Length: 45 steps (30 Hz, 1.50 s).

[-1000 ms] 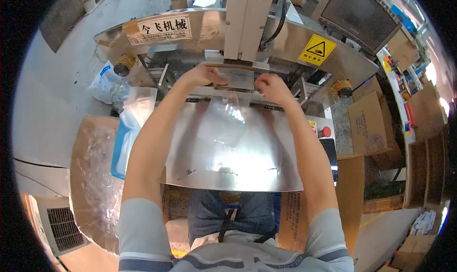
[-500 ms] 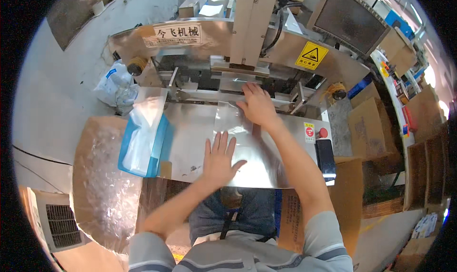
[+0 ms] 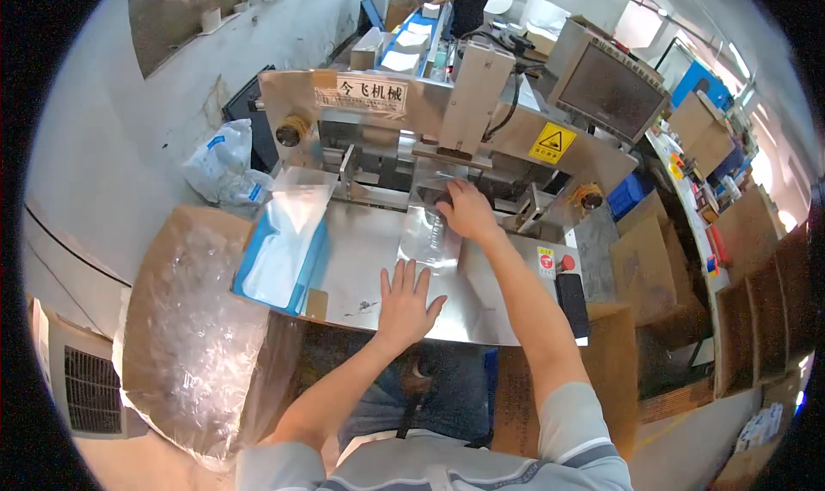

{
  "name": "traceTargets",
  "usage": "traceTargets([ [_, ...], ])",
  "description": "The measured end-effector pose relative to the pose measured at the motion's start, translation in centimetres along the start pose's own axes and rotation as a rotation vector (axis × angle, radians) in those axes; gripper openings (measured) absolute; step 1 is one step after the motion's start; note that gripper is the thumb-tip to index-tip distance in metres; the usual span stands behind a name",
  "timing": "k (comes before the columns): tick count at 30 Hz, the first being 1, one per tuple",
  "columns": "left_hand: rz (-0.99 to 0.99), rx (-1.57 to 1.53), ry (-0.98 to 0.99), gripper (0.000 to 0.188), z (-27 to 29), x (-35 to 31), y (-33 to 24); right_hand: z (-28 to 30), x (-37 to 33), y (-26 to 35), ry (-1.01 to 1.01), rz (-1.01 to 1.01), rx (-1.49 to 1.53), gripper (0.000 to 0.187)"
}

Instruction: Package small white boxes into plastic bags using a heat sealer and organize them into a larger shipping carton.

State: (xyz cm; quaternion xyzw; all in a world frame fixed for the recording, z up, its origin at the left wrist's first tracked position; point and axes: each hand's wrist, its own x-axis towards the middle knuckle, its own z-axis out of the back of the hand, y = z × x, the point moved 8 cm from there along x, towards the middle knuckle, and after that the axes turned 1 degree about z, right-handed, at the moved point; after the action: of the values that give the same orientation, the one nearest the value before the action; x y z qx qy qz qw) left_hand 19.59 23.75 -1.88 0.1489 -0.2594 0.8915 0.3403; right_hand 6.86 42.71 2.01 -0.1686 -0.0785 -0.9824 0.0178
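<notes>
From the head view, a clear plastic sheet (image 3: 421,240) lies on the table (image 3: 357,250) just ahead of the left hand (image 3: 406,309), fingers spread, and beside the right hand (image 3: 468,209), fingers forward, thumb apart; I reckon uneven pushing could skew or crease it.

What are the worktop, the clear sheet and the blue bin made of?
Worktop: metal, probably steel, smooth and shiny, with bright blurred reflections. Clear sheet: likely thin, glossy plastic; metal shows through. Blue bin: seemingly plastic, judging by its even colour; finish hard to tell.
</notes>
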Motion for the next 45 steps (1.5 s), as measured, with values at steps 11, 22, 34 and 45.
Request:
traceTargets([
  [11,0.057,-0.087,-0.113,0.066,0.9,-0.3,1.0,2.5,1.5,0.5,0.005,-0.050,-0.022,0.054],
  [22,0.157,-0.197,-0.266,0.078,2.6,-0.8,2.4,1.9,3.0,-0.5,0.124,-0.079,0.010,0.058],
  [34,0.161,-0.234,-0.223,0.076,2.4,-0.7,2.6,2.9,-10.2,-2.0,-0.086,-0.319,0.825,0.051],
  [45,0.229,-0.509,-0.223,0.072,1.8,1.6,3.7,0.5,-13.9,-1.4,-0.072,-0.419,0.964,0.061],
])
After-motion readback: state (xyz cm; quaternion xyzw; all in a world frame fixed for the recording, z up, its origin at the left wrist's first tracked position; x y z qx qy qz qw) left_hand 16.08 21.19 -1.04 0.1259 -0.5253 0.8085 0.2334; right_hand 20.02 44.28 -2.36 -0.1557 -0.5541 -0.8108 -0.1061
